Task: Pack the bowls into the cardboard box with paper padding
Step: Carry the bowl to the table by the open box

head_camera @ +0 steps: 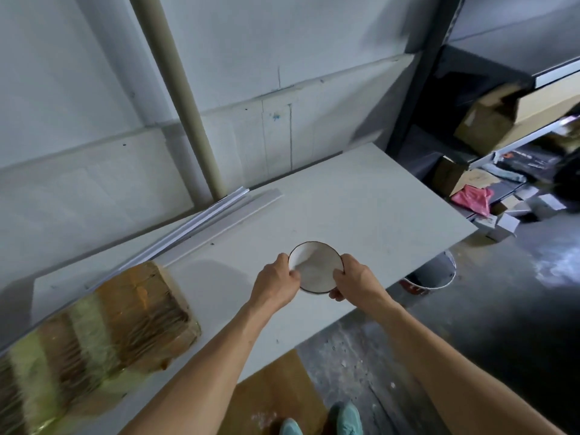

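Pale wall panels [94,73] with faint seams rise behind a smooth, matte white counter [361,199]. A round beige pipe [185,98] slants down the wall to the counter's back edge. Beside its foot lie a few long, flat white strips [204,221], stacked loosely along the back.

A shallow round bowl [315,266], glossy white inside with a thin dark rim, sits between both hands over the near part of the counter, close to its front edge. Whether it touches the surface cannot be told. The left hand [276,285] grips the bowl's left side, thumb hooked over the rim and fingers curled beneath. The right hand [357,282] holds the opposite side the same way, thumb on the rim and fingertips showing under the bottom.

On the counter's left end lies a thick, blurred bundle [94,334] of brown and yellowish layered sheets, wrapped in shiny clear film.

A dark metal shelf unit [408,105] stands to the right, carrying a cardboard box [489,120]; a crumpled pink bag [472,199] lies lower down. A white bucket [433,276] stands half under the counter on the mottled grey floor [502,309]. A flat brown cardboard sheet [276,390] lies on the floor by a pair of teal shoes [342,419].
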The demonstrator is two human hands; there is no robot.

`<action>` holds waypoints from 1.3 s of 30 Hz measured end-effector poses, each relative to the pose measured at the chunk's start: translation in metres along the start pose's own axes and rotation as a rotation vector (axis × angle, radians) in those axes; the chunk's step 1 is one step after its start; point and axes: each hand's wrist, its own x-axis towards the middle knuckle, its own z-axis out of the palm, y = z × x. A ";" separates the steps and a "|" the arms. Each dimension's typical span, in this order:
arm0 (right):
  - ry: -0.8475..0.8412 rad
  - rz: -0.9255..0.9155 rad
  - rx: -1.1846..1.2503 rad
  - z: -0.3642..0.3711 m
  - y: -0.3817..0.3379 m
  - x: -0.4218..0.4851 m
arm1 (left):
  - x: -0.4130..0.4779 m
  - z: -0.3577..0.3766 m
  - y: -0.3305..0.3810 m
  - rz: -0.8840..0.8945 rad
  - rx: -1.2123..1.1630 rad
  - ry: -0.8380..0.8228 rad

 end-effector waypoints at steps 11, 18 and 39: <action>0.285 0.111 0.176 -0.102 0.083 -0.058 | -0.007 0.058 0.130 0.241 0.063 -0.180; 0.424 0.214 0.174 -0.185 0.171 -0.090 | -0.016 0.127 0.240 0.408 0.203 -0.221; 0.785 0.411 0.515 -0.366 0.353 -0.147 | -0.016 0.311 0.486 0.673 0.210 -0.521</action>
